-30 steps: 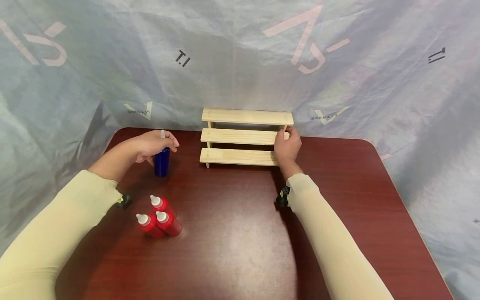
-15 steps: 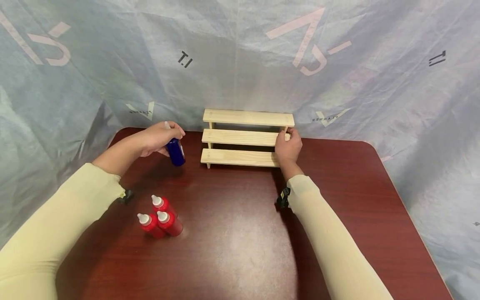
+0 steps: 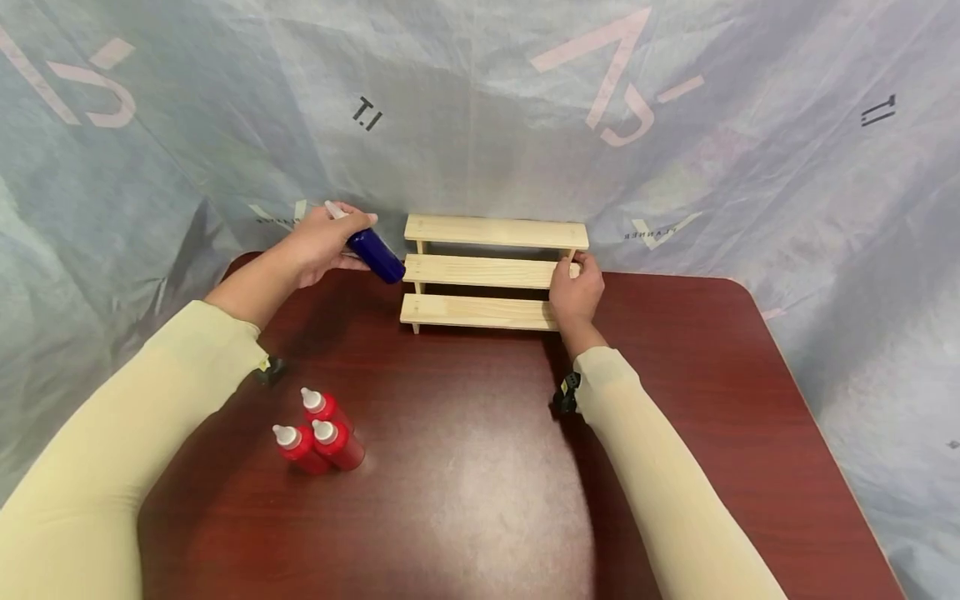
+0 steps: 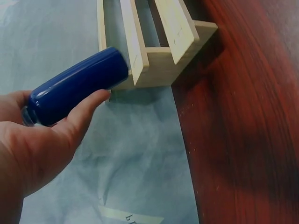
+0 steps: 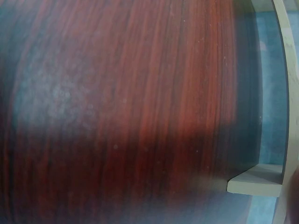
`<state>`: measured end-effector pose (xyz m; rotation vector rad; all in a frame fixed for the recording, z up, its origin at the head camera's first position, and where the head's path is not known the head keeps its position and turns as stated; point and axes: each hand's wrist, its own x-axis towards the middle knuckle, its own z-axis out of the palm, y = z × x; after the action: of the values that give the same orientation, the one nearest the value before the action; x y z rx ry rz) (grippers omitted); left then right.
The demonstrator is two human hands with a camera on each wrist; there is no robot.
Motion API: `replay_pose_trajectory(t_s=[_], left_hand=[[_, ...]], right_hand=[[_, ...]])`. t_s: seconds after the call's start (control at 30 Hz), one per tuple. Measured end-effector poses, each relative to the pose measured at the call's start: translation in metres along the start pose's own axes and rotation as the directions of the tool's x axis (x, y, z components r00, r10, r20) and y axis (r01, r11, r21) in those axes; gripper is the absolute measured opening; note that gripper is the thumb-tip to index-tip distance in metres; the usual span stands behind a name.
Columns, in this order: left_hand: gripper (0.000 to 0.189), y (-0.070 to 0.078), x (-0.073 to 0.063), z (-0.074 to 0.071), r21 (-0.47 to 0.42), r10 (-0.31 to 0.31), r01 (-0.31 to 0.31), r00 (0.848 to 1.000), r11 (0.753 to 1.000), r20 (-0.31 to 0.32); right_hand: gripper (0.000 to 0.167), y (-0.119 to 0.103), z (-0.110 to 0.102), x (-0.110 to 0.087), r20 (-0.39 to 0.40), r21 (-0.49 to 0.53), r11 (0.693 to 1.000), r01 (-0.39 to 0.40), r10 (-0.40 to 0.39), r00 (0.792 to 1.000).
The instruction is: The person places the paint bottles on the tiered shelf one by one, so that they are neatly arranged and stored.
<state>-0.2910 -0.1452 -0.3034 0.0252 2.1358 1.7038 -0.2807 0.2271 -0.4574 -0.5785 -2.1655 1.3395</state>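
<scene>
Blue bottle (image 3: pixel 377 256) slants in the outstretched left hand (image 3: pixel 318 241) beside the rack (image 3: pixel 480 271).

The bottle (image 3: pixel 377 257) is a deep, glossy blue with a whitish nozzle (image 3: pixel 335 210); three squeeze bottles (image 3: pixel 343 448) are bright red with white caps (image 3: pixel 325 432). The rack (image 3: pixel 480 272) is pale, straw-coloured wood with fine grain. Dark streaks run through the reddish-brown tabletop (image 3: pixel 465 392). Behind, a grey-blue sheet (image 3: pixel 435 167) bears pale pink strokes (image 3: pixel 617 68) and black letters (image 3: pixel 363 107). The sleeves (image 3: pixel 667 467) are plain pale yellow.

Pale glare on tabletop (image 3: pixel 480 500); right wrist view dim, blurry, shelf (image 5: pixel 293 93) bowed.
</scene>
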Motion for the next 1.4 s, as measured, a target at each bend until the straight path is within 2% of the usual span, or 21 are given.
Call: replay_pose_trajectory(t_s=[0.1,0.2,0.37,0.5,0.67,0.87,0.93,1.03,1.13,1.4], left_hand=[[0.034,0.001,0.002,0.000,-0.084,0.025,-0.029,0.999,0.996,-0.045],[0.034,0.002,0.004,0.000,-0.180,0.045,-0.060,0.995,0.982,-0.088],[0.040,0.005,0.007,0.002,-0.235,0.037,-0.076,0.986,0.969,-0.164],[0.036,0.006,0.008,0.004,-0.242,0.036,-0.083,0.981,0.967,-0.191],[0.039,0.006,0.011,0.008,-0.191,0.072,-0.113,0.975,0.975,-0.209],[0.043,0.007,0.013,0.015,-0.084,0.047,-0.070,0.967,0.994,-0.250],[0.039,0.006,0.013,0.016,-0.039,0.065,-0.078,0.962,0.996,-0.266],[0.034,0.004,0.011,0.020,0.031,0.128,-0.124,0.952,0.992,-0.279],[0.038,0.003,0.010,0.024,0.078,0.193,-0.178,0.944,0.981,-0.266],[0.040,0.011,0.011,0.033,0.089,0.286,-0.272,0.924,0.958,-0.256]], right_hand=[[0.034,-0.001,0.000,0.000,-0.002,0.001,1.000,0.006,-0.006,1.000],[0.034,-0.002,0.000,0.000,-0.006,0.000,1.000,0.000,0.000,1.000],[0.033,-0.001,-0.001,-0.001,-0.004,0.001,1.000,-0.005,0.005,1.000],[0.034,0.001,-0.001,-0.002,-0.004,-0.001,1.000,-0.004,0.004,1.000],[0.033,0.001,-0.002,-0.001,-0.013,-0.007,1.000,-0.003,0.003,1.000],[0.034,-0.002,-0.001,-0.004,-0.011,-0.012,1.000,-0.018,0.017,1.000],[0.034,-0.002,0.001,-0.005,-0.006,-0.012,1.000,-0.020,0.020,1.000],[0.035,-0.002,0.003,-0.005,0.004,-0.016,1.000,-0.017,0.018,1.000],[0.034,-0.002,0.003,-0.005,0.001,-0.011,1.000,-0.005,0.005,1.000],[0.033,-0.002,0.000,-0.005,-0.014,-0.008,1.000,-0.019,0.019,1.000]])
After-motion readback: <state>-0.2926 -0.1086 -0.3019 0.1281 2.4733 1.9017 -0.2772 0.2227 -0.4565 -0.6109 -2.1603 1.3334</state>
